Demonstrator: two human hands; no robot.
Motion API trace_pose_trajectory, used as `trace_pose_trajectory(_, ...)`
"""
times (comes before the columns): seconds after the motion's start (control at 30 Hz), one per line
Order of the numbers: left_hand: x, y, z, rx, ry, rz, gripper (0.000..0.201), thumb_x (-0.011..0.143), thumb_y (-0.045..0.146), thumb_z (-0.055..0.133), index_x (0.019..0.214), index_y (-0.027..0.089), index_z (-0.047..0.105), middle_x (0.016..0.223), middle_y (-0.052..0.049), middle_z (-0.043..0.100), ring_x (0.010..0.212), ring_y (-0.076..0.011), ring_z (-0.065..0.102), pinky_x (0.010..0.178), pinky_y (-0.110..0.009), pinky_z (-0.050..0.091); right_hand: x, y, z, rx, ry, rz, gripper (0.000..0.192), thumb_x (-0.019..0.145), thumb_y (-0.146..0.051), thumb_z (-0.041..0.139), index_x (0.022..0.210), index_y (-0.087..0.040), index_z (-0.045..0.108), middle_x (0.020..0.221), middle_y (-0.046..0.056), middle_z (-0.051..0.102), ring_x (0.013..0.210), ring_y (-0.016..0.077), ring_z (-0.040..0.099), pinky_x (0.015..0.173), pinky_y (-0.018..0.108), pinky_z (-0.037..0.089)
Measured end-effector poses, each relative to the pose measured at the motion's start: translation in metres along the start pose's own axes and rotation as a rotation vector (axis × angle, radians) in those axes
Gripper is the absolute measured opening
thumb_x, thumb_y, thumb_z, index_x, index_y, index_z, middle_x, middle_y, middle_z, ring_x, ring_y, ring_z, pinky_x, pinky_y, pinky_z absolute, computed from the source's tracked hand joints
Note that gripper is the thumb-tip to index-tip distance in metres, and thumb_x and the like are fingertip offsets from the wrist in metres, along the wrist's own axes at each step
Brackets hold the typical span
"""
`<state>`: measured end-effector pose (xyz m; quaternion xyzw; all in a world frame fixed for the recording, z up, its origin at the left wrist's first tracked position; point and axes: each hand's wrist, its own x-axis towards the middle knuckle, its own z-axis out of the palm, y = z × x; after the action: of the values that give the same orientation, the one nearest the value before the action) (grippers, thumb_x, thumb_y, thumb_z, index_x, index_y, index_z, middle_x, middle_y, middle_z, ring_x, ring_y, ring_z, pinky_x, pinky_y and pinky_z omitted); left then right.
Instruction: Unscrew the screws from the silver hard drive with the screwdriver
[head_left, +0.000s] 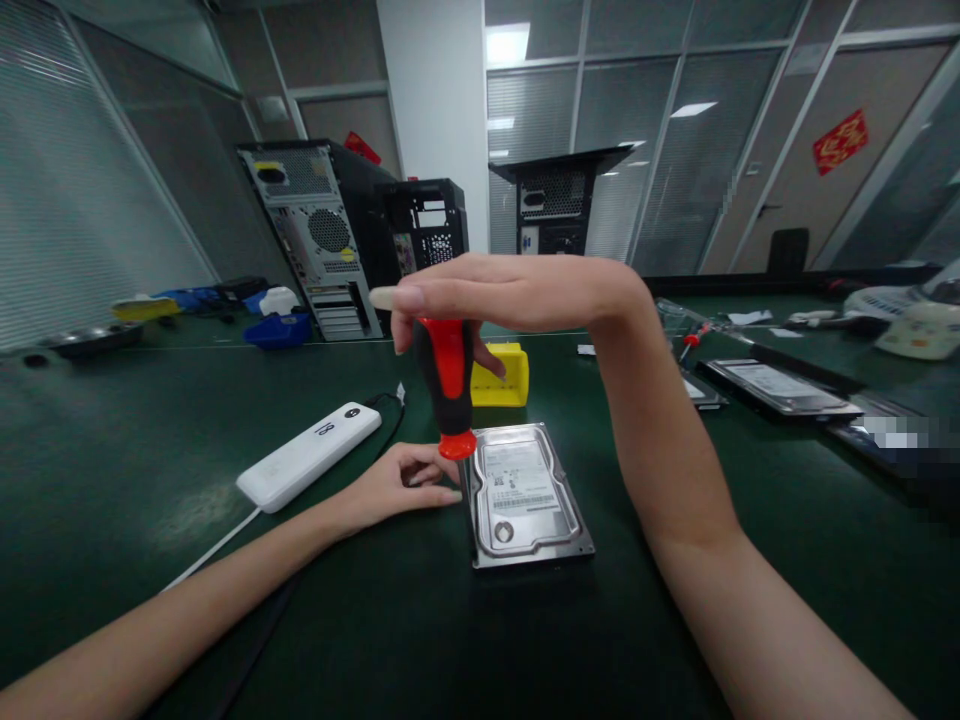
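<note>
Your right hand point(480, 300) grasps the screwdriver point(448, 385) upright over the hard drive point(525, 495); your left hand point(401, 485) rests loosely curled, grasping nothing, touching the drive's left edge on the counter point(150, 480).

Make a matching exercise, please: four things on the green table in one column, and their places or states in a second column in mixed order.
Things:
1. screwdriver
2. hard drive
3. yellow bin
4. white power strip

Places or states:
A. lies flat, label up, beside the left hand
B. lies left of the left hand, cable attached
C. held upright in the right hand
D. stands behind the hard drive

Pairs: 1-C, 2-A, 3-D, 4-B
</note>
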<state>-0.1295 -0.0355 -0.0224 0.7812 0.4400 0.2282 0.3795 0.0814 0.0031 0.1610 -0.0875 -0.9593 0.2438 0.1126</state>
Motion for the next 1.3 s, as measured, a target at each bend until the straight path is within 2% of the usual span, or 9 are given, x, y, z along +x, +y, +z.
trace_pose_trajectory(0.1, 0.003, -0.004, 0.001, 0.05, 0.155, -0.032, 0.033, 0.086, 0.042, 0.062, 0.103, 0.016, 0.071, 0.077, -0.001, 0.058, 0.072, -0.0156, 0.049, 0.066, -0.027, 0.043, -0.001, -0.002, 0.0, -0.009, -0.016, 0.022, 0.039, 0.1, -0.035, 0.031, 0.113, -0.01, 0.058, 0.093, -0.007, 0.059, 0.074, -0.0015, 0.054, 0.057, 0.005, 0.038)
trace_pose_trajectory(0.23, 0.003, -0.004, 0.006, 0.1, 0.138, 0.012, 0.029, 0.087, 0.038, 0.061, 0.104, 0.017, 0.072, 0.092, -0.004, 0.065, 0.078, -0.0175, 0.054, 0.072, -0.029, 0.046, 0.0, -0.005, 0.001, -0.017, -0.029, 0.013, 0.035, 0.101, -0.033, 0.038, 0.115, -0.006, 0.055, 0.105, 0.004, 0.059, 0.07, 0.0015, 0.054, 0.052, 0.009, 0.042)
trace_pose_trajectory(0.3, 0.002, -0.002, 0.008, 0.125, 0.119, 0.028, 0.026, 0.087, 0.036, 0.061, 0.101, 0.018, 0.072, 0.096, -0.004, 0.066, 0.081, -0.0183, 0.055, 0.074, -0.03, 0.046, 0.0, -0.004, 0.0, -0.012, -0.026, 0.005, 0.033, 0.1, -0.032, 0.04, 0.112, -0.006, 0.056, 0.105, 0.005, 0.057, 0.069, 0.003, 0.054, 0.05, 0.011, 0.044)
trace_pose_trajectory(0.5, 0.0, 0.011, 0.014, 0.22, 0.197, 0.05, 0.018, 0.089, 0.032, 0.059, 0.094, 0.019, 0.071, 0.097, -0.005, 0.066, 0.081, -0.0188, 0.058, 0.073, -0.029, 0.046, 0.003, 0.003, 0.001, 0.031, 0.005, -0.049, 0.034, 0.096, -0.04, 0.048, 0.09, -0.007, 0.057, 0.075, -0.001, 0.049, 0.06, 0.0032, 0.049, 0.047, 0.013, 0.04)
trace_pose_trajectory(0.7, 0.001, 0.01, 0.018, 0.325, 0.225, 0.076, 0.016, 0.088, 0.029, 0.059, 0.092, 0.019, 0.07, 0.087, -0.003, 0.064, 0.073, -0.017, 0.056, 0.064, -0.025, 0.044, 0.004, 0.012, 0.001, -0.059, 0.112, -0.022, 0.048, 0.092, -0.052, 0.051, 0.075, -0.008, 0.058, 0.063, -0.002, 0.044, 0.05, 0.0021, 0.038, 0.043, 0.015, 0.032)
trace_pose_trajectory(0.8, 0.002, 0.007, 0.019, 0.332, 0.227, 0.094, 0.017, 0.089, 0.028, 0.056, 0.091, 0.019, 0.07, 0.088, -0.003, 0.065, 0.072, -0.0169, 0.057, 0.064, -0.025, 0.044, 0.004, 0.014, 0.0, -0.064, 0.096, -0.049, 0.047, 0.091, -0.054, 0.05, 0.081, -0.008, 0.06, 0.071, -0.001, 0.048, 0.054, 0.0033, 0.043, 0.046, 0.016, 0.037)
trace_pose_trajectory(0.93, 0.002, 0.005, 0.022, 0.321, 0.25, 0.131, 0.017, 0.089, 0.027, 0.055, 0.087, 0.02, 0.07, 0.089, -0.003, 0.068, 0.075, -0.0182, 0.06, 0.064, -0.024, 0.045, 0.004, 0.012, 0.001, -0.051, 0.043, -0.06, 0.044, 0.095, -0.05, 0.044, 0.099, -0.008, 0.057, 0.089, 0.002, 0.054, 0.056, 0.0023, 0.046, 0.044, 0.014, 0.04)
trace_pose_trajectory(1.13, 0.001, -0.003, 0.026, 0.3, 0.321, 0.151, 0.017, 0.087, 0.032, 0.058, 0.087, 0.023, 0.072, 0.089, -0.003, 0.072, 0.075, -0.0196, 0.064, 0.064, -0.023, 0.047, 0.002, 0.007, 0.002, -0.084, 0.035, -0.029, 0.032, 0.095, -0.039, 0.043, 0.096, -0.011, 0.057, 0.086, 0.0, 0.057, 0.062, 0.0026, 0.052, 0.048, 0.01, 0.039)
trace_pose_trajectory(1.3, 0.001, -0.008, 0.025, 0.326, 0.326, 0.179, 0.017, 0.086, 0.034, 0.059, 0.086, 0.023, 0.072, 0.089, -0.003, 0.073, 0.077, -0.0204, 0.065, 0.067, -0.023, 0.05, 0.001, 0.005, 0.0, -0.093, 0.008, 0.002, 0.031, 0.096, -0.039, 0.042, 0.101, -0.012, 0.056, 0.088, 0.0, 0.056, 0.066, 0.0036, 0.054, 0.051, 0.01, 0.042)
